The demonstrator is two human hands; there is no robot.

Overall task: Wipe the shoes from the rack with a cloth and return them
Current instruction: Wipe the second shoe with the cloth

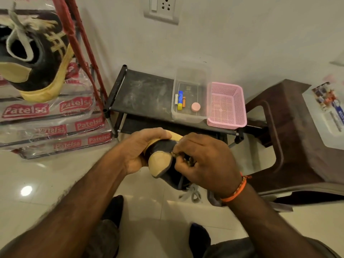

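My left hand (pixel 143 148) grips the black-and-tan sneaker (pixel 163 161) from its sole side, just in front of the shoe rack (pixel 145 97). My right hand (pixel 204 159) is curled on its upper, pinching something small and dark I can't make out. Its mate (pixel 35 58) sits on stacked packets (pixel 55 125) at the left.

Glossy pale floor tiles (pixel 46 183) — white wall (pixel 242 34), brown stool (pixel 297 146).
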